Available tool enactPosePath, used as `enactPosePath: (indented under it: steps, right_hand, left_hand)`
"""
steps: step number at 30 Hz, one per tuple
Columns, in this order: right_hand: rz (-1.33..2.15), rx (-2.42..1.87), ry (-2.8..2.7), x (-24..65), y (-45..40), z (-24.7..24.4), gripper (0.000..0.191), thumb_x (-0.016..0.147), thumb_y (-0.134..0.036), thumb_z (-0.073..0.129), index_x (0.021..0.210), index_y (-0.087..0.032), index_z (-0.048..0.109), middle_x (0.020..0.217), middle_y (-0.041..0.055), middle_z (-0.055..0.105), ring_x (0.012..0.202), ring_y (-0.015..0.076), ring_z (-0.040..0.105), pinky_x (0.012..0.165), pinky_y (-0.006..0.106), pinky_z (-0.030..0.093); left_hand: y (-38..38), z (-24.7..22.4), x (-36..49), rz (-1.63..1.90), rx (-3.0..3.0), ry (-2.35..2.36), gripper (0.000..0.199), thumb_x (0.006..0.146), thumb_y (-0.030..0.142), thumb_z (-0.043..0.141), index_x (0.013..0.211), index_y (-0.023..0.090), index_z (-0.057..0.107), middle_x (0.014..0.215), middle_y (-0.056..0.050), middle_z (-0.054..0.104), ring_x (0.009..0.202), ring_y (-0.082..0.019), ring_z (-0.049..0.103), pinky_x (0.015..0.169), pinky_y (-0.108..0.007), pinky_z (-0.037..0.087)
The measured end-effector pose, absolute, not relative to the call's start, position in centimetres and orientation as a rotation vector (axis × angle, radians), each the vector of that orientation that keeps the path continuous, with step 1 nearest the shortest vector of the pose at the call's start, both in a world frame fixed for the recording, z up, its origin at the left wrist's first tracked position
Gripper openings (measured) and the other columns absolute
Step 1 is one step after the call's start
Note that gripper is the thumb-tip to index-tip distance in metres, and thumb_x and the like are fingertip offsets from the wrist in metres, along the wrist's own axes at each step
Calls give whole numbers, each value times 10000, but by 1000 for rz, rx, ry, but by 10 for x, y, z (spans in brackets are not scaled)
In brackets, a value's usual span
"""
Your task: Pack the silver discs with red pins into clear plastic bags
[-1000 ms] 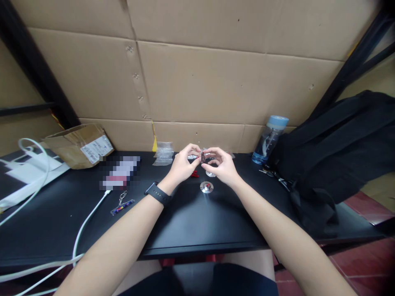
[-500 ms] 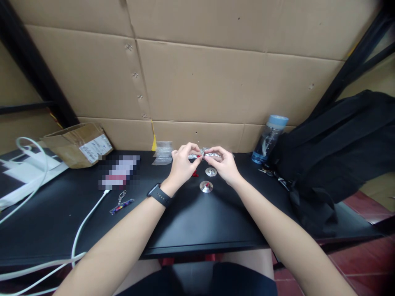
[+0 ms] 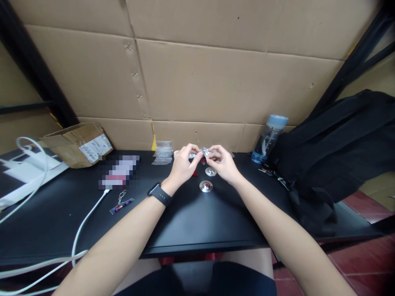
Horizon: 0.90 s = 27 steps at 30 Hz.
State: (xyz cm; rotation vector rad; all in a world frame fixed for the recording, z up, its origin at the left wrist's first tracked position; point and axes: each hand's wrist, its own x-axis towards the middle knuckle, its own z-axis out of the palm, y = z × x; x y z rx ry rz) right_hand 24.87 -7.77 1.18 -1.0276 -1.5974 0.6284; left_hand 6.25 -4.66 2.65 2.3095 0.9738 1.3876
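Note:
My left hand [image 3: 184,163] and my right hand [image 3: 224,164] face each other above the back of the black table, fingertips close together. Each hand has its thumb and fingers pinched; whatever they hold is too small to make out. A round silver disc [image 3: 210,172] lies below the fingertips, near my right hand. Another silver disc [image 3: 206,186], with a small red spot at its middle, lies closer to me. Small red pieces [image 3: 195,174] rest left of the discs. Shiny crumpled material shows behind my fingers, partly hidden by them.
Clear plastic packaging [image 3: 163,153] lies left of my hands. Further left are a phone [image 3: 121,172] on a white cable, a keychain [image 3: 122,206] and an opened brown package [image 3: 82,146]. A water bottle [image 3: 268,139] and a black backpack [image 3: 336,152] stand right.
The fingertips of my right hand have drawn slightly away from those of my left. A bit of red and silver now shows below the gap between them. The discs have not moved.

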Motion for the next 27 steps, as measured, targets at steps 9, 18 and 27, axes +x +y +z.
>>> enactPosePath:
  steps: [9, 18, 27]
  right_hand:
    - [443, -1106, -1821, 251, -83, 15, 316, 876, -287, 608, 1152, -276, 454, 874, -9, 695, 681, 155, 619, 608, 254, 459]
    - [441, -1086, -1895, 253, -86, 19, 242, 905, -308, 619, 1123, -255, 531, 879, 4, 683, 714, 159, 603, 646, 266, 465]
    - [709, -1164, -2464, 267, -86, 19, 91, 740, -260, 823, 787, -210, 763, 768, -9, 696, 635, 133, 597, 626, 242, 435]
  left_hand:
    - [-33, 15, 55, 930, 2278, 764, 273, 850, 353, 704, 1075, 252, 587, 1025, -17, 780, 995, -225, 730, 926, -349, 518]
    - [-31, 21, 51, 982, 2435, 824, 255, 806, 226, 714, 1032, 263, 602, 879, 21, 789, 1012, -238, 727, 981, -382, 455]
    - [-23, 25, 38, 993, 2478, 855, 284, 843, 208, 681, 1103, 278, 590, 893, 16, 757, 782, -190, 737, 724, -281, 517]
